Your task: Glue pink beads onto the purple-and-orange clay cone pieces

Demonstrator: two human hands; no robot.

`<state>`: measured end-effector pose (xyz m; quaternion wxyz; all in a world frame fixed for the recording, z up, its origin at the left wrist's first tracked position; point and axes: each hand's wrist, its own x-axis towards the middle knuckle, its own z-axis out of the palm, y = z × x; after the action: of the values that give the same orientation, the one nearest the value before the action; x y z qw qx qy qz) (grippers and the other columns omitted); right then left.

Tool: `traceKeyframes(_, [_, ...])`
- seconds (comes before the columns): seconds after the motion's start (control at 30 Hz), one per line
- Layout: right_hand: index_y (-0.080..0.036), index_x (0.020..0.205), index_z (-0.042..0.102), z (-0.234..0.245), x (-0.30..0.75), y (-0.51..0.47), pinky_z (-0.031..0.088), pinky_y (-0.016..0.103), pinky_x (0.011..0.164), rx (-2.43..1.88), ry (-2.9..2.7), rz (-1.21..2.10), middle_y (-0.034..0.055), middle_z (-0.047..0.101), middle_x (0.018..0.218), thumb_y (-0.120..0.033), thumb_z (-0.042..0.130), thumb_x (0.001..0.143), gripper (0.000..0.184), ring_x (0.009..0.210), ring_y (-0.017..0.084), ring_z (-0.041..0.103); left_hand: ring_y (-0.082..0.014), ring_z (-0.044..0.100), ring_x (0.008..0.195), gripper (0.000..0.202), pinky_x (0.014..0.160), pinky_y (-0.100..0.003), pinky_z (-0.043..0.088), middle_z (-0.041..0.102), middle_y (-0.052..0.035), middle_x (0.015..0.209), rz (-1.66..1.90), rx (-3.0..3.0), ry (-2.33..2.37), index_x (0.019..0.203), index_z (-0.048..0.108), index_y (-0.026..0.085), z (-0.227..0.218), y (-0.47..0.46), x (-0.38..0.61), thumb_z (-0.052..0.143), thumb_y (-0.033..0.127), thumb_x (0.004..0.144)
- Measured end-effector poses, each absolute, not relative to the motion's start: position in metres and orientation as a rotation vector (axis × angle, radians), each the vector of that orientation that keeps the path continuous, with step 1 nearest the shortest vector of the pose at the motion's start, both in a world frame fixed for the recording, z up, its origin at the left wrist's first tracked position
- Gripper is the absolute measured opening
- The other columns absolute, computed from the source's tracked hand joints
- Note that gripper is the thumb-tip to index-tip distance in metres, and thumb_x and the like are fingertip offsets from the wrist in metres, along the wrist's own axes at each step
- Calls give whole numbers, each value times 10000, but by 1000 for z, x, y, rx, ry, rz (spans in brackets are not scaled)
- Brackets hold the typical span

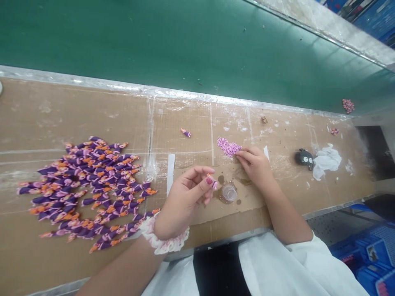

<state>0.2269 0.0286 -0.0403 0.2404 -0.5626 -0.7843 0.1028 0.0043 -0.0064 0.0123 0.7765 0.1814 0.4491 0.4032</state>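
Note:
My left hand (197, 187) is closed in a pinch around a small figurine (215, 186), of which only bits of pink and orange show between the fingers. At the right edge of a patch of tiny pink-and-white pieces (228, 147), the fingertips of my right hand (254, 164) are pressed together; whether they grip a piece is too small to see. A small clear cup (229, 192) stands between my hands on a damp-spotted piece of cardboard (212, 213). To the left lies a large group of purple, pink and orange figurines (105, 197).
One figurine (186, 132) lies alone behind my left hand. On the right are a black object with cartoon eyes (304, 158) and a crumpled white tissue (327, 161). A green surface (185, 45) runs along the cardboard-covered table's (101, 111) far edge, with a pinkish cluster (348, 106) on it.

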Motion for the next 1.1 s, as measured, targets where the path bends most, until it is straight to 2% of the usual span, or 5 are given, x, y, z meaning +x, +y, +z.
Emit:
traceKeyframes(0.3, [-212,813,591,-42,222,33,464,419,765,-1666,-2196,334,95,589,905,-151,493,910,151,895,270,518,-59,467,438,363,411,-174,358,553,83,562,890,446,941,919,631,244,7,-8,7,851,357,653])
traceKeyframes(0.5, [-211,831,479,-31,214,30,455,393,758,-1616,-2139,393,80,512,883,-140,393,928,148,849,235,489,-69,509,473,161,465,-193,415,568,55,544,879,572,958,765,712,214,1,-13,6,803,338,715])
traceKeyframes(0.7, [-229,909,471,2,198,2,452,304,709,-1050,-1812,1057,22,458,889,-242,434,976,77,808,157,499,-75,503,461,101,476,-217,419,616,25,580,794,621,922,774,747,195,2,-11,12,755,292,746])
traceKeyframes(0.83, [-232,948,489,4,192,-10,463,299,709,-926,-1757,1278,27,460,925,-254,447,981,58,796,143,511,-74,487,464,165,517,-231,432,596,25,563,734,641,855,685,714,158,9,-8,15,736,307,750])
traceKeyframes(1.1, [-232,966,547,5,191,-9,502,314,739,-869,-1889,1064,36,528,916,-196,508,952,55,842,160,557,-59,487,497,129,529,-212,396,586,50,627,645,633,724,713,666,158,7,-8,8,708,256,786])
